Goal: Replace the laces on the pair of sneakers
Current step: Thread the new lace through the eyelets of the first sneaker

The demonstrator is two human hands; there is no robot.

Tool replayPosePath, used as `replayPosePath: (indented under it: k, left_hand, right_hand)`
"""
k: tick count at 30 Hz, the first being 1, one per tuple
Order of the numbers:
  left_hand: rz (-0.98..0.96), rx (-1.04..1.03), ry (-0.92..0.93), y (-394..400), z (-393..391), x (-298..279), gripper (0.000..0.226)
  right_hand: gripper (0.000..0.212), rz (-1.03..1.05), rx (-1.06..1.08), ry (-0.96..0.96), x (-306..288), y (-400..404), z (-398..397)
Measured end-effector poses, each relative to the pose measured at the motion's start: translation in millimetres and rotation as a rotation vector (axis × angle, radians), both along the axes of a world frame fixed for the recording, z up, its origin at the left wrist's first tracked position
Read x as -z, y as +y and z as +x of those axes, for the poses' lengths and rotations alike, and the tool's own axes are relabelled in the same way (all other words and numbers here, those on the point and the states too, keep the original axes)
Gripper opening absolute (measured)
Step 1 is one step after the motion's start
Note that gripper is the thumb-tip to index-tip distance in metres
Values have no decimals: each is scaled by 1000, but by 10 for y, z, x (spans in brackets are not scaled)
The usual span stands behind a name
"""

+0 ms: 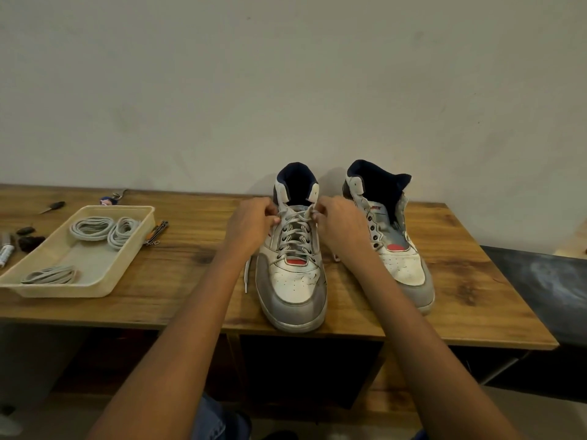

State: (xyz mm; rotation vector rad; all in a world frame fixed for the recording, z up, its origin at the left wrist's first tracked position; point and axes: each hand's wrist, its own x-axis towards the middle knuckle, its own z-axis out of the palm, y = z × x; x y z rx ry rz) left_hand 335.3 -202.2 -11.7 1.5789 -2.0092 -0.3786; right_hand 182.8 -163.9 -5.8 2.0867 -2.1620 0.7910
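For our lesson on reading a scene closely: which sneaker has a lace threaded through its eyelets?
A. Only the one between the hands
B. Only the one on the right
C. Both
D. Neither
A: the left sneaker, between the left hand and right hand, shows a crisscrossed lace, while the right sneaker shows bare eyelets.

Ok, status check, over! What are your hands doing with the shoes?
Both hands, left and right, pinching the lace at the top of the left sneaker. Right sneaker unlaced. Nothing in the way.
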Motion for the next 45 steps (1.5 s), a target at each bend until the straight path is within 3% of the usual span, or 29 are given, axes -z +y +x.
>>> replayPosePath:
  k: [4,8,11,15,20,22,24,28,30,39,45]
  left_hand:
    - [-62,-189,-66,17,53,-19,10]
    - [-12,-201,-90,36,57,-20,8]
    - [-87,-185,48,-15,121,-54,13]
    - [-223,-78,301,37,-6,-167,20]
    - [-234,-111,388,112,-227,-193,15]
    - [-165,-148,473,78,-224,-183,11]
    - [-65,-159,590,36,-197,-150,10]
    - [277,-82,1005,-16,-51,-131,14]
    - [391,-30,1105,-7,-1,-148,22]
    - [387,54,991,-37,69,-192,23]
    - [317,50,912,-24,36,-189,19]
  right_hand:
    - [17,-15,54,-103,-71,-3,-118]
    - [15,73,24,-129,-98,11,-116]
    - [21,86,36,-101,-219,28,-175]
    - [38,-131,22,-168,-428,39,-183]
    - [31,-211,-116,-290,-458,34,59]
    - [26,-198,-175,-355,-435,43,128]
    - [25,-215,-193,-291,-369,31,140]
    - [24,-211,-167,-162,-267,0,122]
    - [23,-214,-154,-146,-249,-23,100]
    - [29,-105,-131,267,-297,-192,317]
    - [28,-100,-139,252,-283,-129,361]
